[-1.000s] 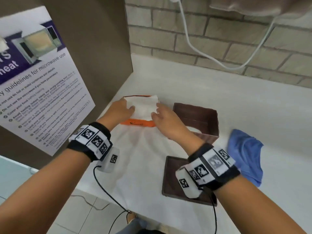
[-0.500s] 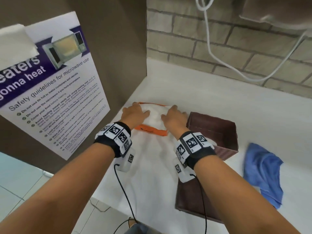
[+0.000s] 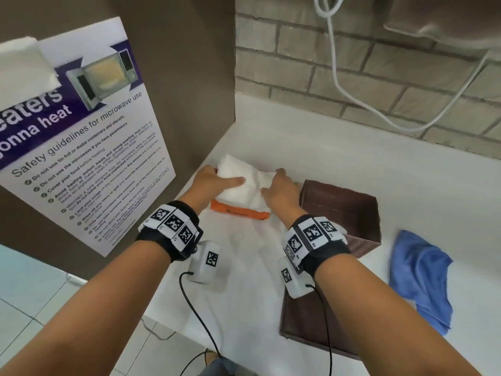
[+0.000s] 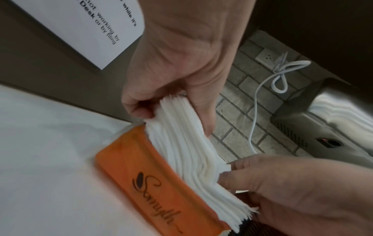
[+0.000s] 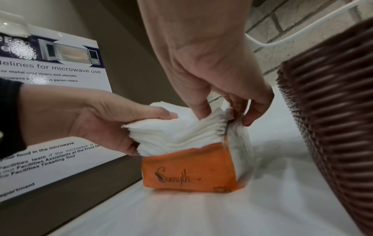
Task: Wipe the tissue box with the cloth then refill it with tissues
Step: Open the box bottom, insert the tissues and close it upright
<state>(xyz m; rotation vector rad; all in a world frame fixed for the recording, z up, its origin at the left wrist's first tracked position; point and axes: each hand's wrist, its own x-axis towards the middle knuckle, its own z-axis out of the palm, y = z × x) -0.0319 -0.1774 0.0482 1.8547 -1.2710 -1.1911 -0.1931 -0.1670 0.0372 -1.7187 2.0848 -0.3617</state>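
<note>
A thick stack of white tissues (image 3: 241,183) stands half out of its orange pack (image 3: 238,213) on the white counter. My left hand (image 3: 214,183) grips the stack's left end, thumb on top. My right hand (image 3: 276,185) pinches the right end beside the pack's torn wrap. The left wrist view shows the tissues (image 4: 187,151) fanned above the orange pack (image 4: 151,183). In the right wrist view the tissues (image 5: 175,132) rise from the pack (image 5: 187,169). The open brown woven tissue box (image 3: 341,210) sits just right of my hands. The blue cloth (image 3: 417,280) lies crumpled further right.
The box's flat brown lid (image 3: 306,327) lies near the counter's front edge under my right forearm. A microwave safety poster (image 3: 81,147) hangs on the brown wall at left. A white cable (image 3: 352,99) dangles on the brick wall behind.
Both hands went from lying flat on the tissues to gripping the stack's ends, and the stack has risen partly out of the orange pack.
</note>
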